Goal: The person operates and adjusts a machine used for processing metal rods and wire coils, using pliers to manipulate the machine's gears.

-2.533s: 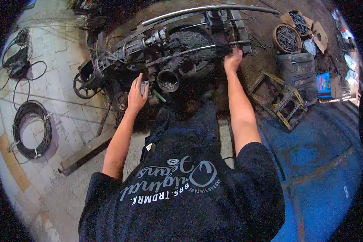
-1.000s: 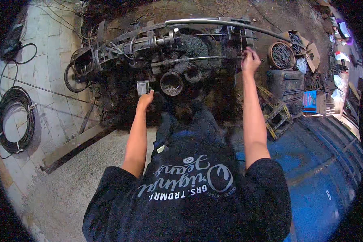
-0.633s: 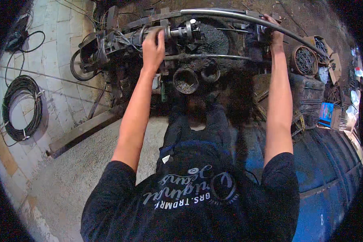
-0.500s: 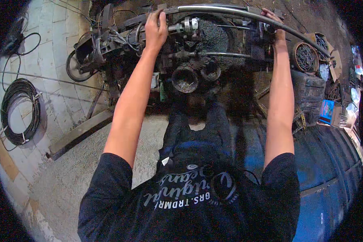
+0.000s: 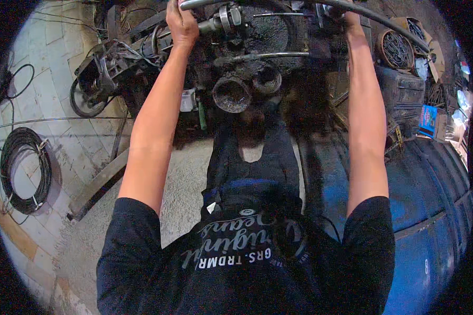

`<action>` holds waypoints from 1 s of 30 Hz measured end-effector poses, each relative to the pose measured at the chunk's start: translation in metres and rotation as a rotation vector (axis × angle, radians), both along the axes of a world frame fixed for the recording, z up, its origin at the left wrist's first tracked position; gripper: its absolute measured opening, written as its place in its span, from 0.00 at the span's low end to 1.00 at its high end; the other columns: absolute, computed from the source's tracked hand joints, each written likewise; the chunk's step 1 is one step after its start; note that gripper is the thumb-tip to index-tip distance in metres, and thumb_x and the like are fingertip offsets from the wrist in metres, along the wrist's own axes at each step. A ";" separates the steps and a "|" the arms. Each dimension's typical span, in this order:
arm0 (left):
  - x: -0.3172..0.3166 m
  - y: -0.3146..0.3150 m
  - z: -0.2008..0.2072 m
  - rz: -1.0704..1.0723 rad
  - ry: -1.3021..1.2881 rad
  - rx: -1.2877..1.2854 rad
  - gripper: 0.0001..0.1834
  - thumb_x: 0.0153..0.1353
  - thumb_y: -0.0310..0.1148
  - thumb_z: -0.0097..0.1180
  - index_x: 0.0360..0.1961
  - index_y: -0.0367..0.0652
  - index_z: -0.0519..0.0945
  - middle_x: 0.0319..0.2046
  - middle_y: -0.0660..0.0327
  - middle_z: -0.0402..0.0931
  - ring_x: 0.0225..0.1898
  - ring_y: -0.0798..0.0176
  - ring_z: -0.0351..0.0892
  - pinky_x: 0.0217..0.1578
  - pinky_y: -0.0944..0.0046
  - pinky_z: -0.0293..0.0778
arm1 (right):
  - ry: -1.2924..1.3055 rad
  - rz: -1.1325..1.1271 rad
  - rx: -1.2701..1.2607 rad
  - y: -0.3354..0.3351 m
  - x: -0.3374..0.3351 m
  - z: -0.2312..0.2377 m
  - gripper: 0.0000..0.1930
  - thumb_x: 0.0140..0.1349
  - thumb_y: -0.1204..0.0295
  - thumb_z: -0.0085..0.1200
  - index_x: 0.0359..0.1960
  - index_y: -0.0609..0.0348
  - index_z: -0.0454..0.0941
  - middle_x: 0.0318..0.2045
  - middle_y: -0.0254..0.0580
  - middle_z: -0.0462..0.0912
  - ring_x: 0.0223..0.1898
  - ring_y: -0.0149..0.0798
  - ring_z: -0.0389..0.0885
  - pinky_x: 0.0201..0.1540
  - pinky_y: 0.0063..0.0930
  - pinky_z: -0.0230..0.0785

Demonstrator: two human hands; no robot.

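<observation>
A long, curved metal rod (image 5: pixel 365 11) spans the top of the picture, its bright left end meeting my left hand (image 5: pixel 183 27). That hand is closed at the rod end, though the upper edge cuts off most of its fingers. Farther right, my right hand (image 5: pixel 350 17) is wrapped round the same rod, its fingers partly hidden behind the metal. Below the rod stands a dark, greasy machine with a shiny shaft and collar (image 5: pixel 226 21), a crossbar (image 5: pixel 273 54) and two round cups (image 5: pixel 232 95) (image 5: pixel 268 80) at its near side.
On the pale tiles at left lies a coil of black cable (image 5: pixel 26 170). A beam (image 5: pixel 100 184) rests on the floor nearby. To the right are a blue drum (image 5: pixel 399 210), a dark case (image 5: pixel 402 94), a round basket of metal pieces (image 5: pixel 397 50) and a blue box (image 5: pixel 428 121).
The rod's bright left end has come leftward to my left hand. Both hands sit higher in the picture, and the machine appears shifted up and left.
</observation>
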State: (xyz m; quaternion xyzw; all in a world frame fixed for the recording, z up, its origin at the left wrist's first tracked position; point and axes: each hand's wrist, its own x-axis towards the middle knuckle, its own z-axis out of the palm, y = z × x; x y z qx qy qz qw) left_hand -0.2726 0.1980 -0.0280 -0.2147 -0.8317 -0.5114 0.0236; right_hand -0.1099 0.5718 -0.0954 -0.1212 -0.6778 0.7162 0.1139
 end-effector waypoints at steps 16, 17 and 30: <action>-0.010 -0.007 -0.018 0.023 0.084 0.102 0.20 0.69 0.37 0.39 0.50 0.31 0.74 0.43 0.47 0.78 0.47 0.51 0.77 0.50 0.59 0.69 | 0.374 0.022 0.416 -0.047 -0.019 0.018 0.08 0.51 0.80 0.61 0.21 0.61 0.72 0.39 0.50 0.79 0.36 0.39 0.81 0.40 0.31 0.74; -0.009 -0.009 -0.015 0.026 0.121 0.030 0.21 0.68 0.36 0.38 0.50 0.30 0.73 0.45 0.47 0.76 0.47 0.50 0.76 0.51 0.58 0.69 | 0.394 0.024 0.461 -0.051 -0.023 0.019 0.08 0.51 0.80 0.61 0.21 0.61 0.72 0.40 0.51 0.78 0.35 0.39 0.81 0.40 0.31 0.74; -0.006 -0.007 -0.009 -0.022 0.152 -0.077 0.22 0.68 0.40 0.42 0.51 0.30 0.72 0.50 0.49 0.72 0.50 0.51 0.72 0.54 0.55 0.68 | -0.120 -0.078 -0.514 -0.051 -0.017 0.014 0.07 0.67 0.70 0.44 0.44 0.56 0.69 0.32 0.47 0.82 0.30 0.35 0.82 0.29 0.21 0.74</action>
